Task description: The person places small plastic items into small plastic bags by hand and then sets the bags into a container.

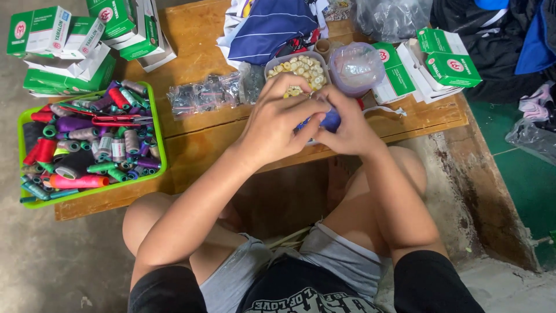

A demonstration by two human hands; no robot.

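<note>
Both my hands meet over the near edge of the low wooden table [197,145]. My left hand [278,119] curls in from the left, fingers bent and closed around a small dark blue thing [331,120] that peeks out between the two hands; I cannot tell what it is, most of it is covered. My right hand [347,124] pinches the same blue thing from the right, fingertips [322,96] narrow and pressed together on top. The hands touch each other.

Just behind them sits a pale tub of cream buttons [301,66], partly hidden by my knuckles. Beside it on the right, a clear round plastic container [356,66]. To the left of the tub, clear packets of small dark parts [205,95] lie flat on the wood.

Far left, a green tray [163,150] full of thread spools in purple, red, green and grey, with red-handled scissors [116,120] lying on top. Green and white boxes [63,43] are stacked behind the tray, more at the right [446,61]. Striped navy cloth [272,26] is at the back. My knees are under the table edge.
</note>
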